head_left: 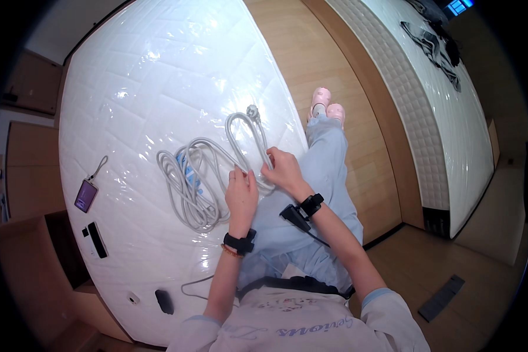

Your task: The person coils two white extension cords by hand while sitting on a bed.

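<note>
A long grey power cable (202,222) lies in loose coils on the plastic-covered mattress (129,123), left of my lap. From the coils it runs into a loop beside my knees, and its plug (253,111) rests at the loop's far end. My left hand (242,192) pinches the cable at the near side of the loop. Close by on the right, my right hand (284,169) has its fingers closed on another stretch of it. Beneath the coils shows a blue and white item (188,171), partly covered, its kind unclear. Dark bands sit on both wrists.
On the mattress's left lie a phone (86,196) with a strap, a black and white device (98,239) and a black object (164,301). A second mattress (428,129) stands right, with dark clothing (434,50) on it. A grey strip (442,298) lies on the floor.
</note>
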Tool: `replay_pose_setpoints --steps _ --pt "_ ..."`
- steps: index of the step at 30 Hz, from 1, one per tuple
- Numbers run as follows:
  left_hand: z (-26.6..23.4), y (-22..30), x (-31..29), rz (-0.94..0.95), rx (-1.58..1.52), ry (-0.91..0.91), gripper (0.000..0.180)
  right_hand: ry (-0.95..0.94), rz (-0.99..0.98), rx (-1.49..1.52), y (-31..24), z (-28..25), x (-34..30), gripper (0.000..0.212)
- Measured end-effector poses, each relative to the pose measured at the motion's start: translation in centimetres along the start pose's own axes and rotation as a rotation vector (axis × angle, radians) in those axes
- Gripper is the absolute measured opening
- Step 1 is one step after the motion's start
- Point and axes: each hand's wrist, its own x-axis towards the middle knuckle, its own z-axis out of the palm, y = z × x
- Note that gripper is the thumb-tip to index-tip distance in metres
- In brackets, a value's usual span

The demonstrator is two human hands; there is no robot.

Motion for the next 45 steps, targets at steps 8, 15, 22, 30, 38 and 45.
replay_pose_setpoints --steps 8,15,22,30,38,45 --pt "0.5 -1.1 0.3 -0.026 0.035 -0.164 0.053 -0.085 0.024 -0.122 -0.9 -0.4 0.0 0.023" --pt "-1.0 -3.5 1.8 -0.135 -0.327 -0.266 0.055 -0.063 0.006 -0.031 0.5 0.2 -0.1 0.028" --pt "0.4 -1.3 1.8 -0.114 -0.093 -0.064 0.024 -0.086 -0.026 0.026 0.1 0.5 0.0 0.032" --pt "1.0 -3.1 1.5 0.031 -0.050 0.019 0.032 -0.077 -0.074 -0.045 0.4 0.9 0.0 0.035" --pt "1.6 -2.9 2.1 0.017 0.096 -0.099 0.046 -0.080 -0.108 -0.108 -0.5 0.5 0.2 0.033" --pt "1.0 -2.8 1.9 0.047 0.018 0.022 0.046 -0.031 -0.133 -0.147 -0.2 1.3 0.8 0.033"
